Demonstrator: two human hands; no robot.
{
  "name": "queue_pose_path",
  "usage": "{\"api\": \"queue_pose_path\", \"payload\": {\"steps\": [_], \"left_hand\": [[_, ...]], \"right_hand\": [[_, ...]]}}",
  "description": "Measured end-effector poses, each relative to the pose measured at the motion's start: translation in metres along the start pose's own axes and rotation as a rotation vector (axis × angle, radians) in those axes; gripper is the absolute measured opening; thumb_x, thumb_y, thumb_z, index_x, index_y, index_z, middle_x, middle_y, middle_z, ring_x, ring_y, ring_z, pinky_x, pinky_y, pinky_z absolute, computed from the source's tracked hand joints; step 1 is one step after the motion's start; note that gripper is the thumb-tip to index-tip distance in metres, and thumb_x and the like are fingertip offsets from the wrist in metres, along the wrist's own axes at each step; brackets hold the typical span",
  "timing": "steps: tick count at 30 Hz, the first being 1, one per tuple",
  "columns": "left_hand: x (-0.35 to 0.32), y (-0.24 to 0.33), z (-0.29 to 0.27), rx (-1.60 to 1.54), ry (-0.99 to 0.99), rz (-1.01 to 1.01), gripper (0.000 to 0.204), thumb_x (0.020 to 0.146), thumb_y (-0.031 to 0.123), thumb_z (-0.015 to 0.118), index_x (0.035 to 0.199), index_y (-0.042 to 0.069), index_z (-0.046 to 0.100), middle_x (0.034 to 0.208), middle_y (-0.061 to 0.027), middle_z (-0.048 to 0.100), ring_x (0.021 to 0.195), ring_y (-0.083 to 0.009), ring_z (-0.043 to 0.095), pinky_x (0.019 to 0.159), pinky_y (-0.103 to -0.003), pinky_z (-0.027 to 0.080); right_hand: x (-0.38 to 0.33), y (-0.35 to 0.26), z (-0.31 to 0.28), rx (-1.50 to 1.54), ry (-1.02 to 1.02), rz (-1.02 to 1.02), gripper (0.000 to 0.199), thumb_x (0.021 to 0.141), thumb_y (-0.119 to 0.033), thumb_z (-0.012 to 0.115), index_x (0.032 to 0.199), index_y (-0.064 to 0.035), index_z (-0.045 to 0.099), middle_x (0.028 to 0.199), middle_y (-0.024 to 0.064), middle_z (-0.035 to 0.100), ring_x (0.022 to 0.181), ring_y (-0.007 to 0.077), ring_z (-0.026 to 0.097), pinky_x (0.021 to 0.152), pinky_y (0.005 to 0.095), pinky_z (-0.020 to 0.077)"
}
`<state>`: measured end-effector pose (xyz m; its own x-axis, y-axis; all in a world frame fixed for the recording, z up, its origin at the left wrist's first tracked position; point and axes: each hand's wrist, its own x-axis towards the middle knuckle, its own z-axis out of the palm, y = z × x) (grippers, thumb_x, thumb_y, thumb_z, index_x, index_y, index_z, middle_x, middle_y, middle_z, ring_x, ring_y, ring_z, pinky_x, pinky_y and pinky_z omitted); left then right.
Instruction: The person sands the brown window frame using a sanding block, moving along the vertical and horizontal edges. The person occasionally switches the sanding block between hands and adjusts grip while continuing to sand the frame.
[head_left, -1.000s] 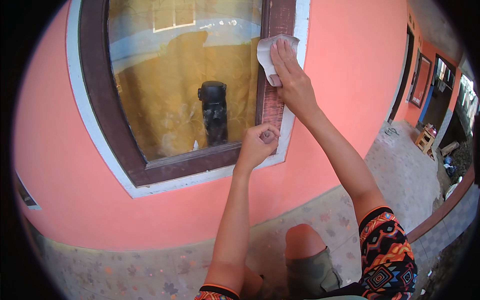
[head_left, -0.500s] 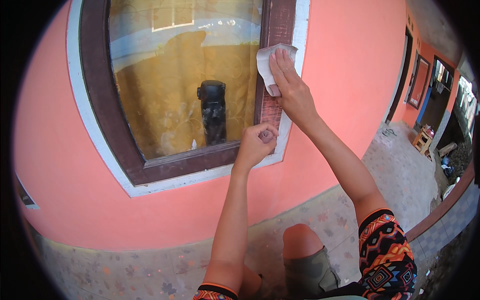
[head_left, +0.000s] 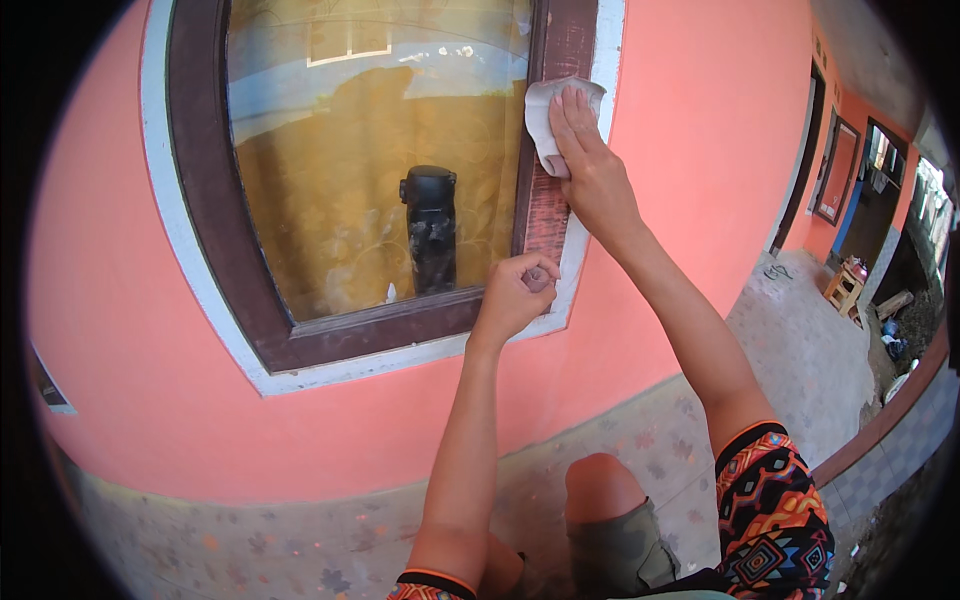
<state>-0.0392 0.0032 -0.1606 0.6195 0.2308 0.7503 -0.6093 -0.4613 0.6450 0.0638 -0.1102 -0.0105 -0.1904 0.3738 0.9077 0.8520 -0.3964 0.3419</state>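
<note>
The right hand (head_left: 594, 168) lies flat, fingers nearly straight, over a pale sheet (head_left: 543, 118) on the right side of the window frame (head_left: 548, 220); its thumb is hidden. The left hand (head_left: 510, 300) curls loosely, covering the frame's lower corner; whether it grips anything cannot be told. The frame's top is cut off.
</note>
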Motion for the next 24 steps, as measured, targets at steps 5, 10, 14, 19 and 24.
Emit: {"api": "queue_pose_path", "payload": {"steps": [5,10,14,19,24], "left_hand": [[-0.002,0.001,0.001,-0.011,0.014,0.024,0.015,0.078,-0.008,0.071,0.090,0.001,0.073,0.065,0.0030,0.046,0.063,-0.0065,0.043,0.058,-0.027,0.040],[-0.001,-0.002,0.002,-0.015,0.012,0.050,0.015,0.079,-0.008,0.071,0.091,0.000,0.073,0.064,0.0029,0.045,0.062,-0.0065,0.043,0.058,-0.027,0.040],[0.000,-0.004,0.002,-0.047,-0.010,-0.003,0.014,0.079,-0.008,0.071,0.091,0.000,0.073,0.064,0.0027,0.045,0.062,-0.0065,0.043,0.059,-0.027,0.040],[-0.001,-0.002,0.001,0.008,-0.008,0.014,0.014,0.079,-0.008,0.071,0.090,0.001,0.073,0.064,0.0026,0.046,0.062,-0.0064,0.044,0.058,-0.028,0.041],[-0.002,0.000,0.001,0.012,0.004,0.018,0.015,0.078,-0.008,0.072,0.089,0.001,0.073,0.066,0.0021,0.047,0.063,-0.0066,0.045,0.058,-0.028,0.041]], "right_hand": [[0.001,-0.001,0.003,-0.023,0.047,-0.068,0.078,0.093,0.003,0.070,0.165,-0.0023,0.041,0.172,0.0213,0.040,0.158,0.0412,0.040,0.114,0.0472,0.0574],[0.095,0.037,-0.004,-0.053,0.215,-0.056,0.071,0.097,0.002,0.068,0.163,-0.0066,0.046,0.170,0.0197,0.044,0.157,0.0374,0.043,0.118,0.0468,0.0551],[0.100,0.048,-0.008,0.039,0.131,-0.024,0.070,0.099,0.001,0.061,0.166,-0.0038,0.041,0.171,0.0263,0.038,0.156,0.0431,0.041,0.125,0.0469,0.0458],[0.021,0.009,-0.004,0.018,0.044,0.013,0.074,0.096,0.003,0.069,0.164,-0.0069,0.045,0.171,0.0191,0.042,0.157,0.0371,0.042,0.117,0.0466,0.0555],[-0.012,-0.006,-0.004,-0.017,-0.036,-0.059,0.069,0.099,-0.009,0.070,0.163,-0.0022,0.044,0.171,0.0229,0.041,0.159,0.0402,0.039,0.121,0.0471,0.0522]]}}
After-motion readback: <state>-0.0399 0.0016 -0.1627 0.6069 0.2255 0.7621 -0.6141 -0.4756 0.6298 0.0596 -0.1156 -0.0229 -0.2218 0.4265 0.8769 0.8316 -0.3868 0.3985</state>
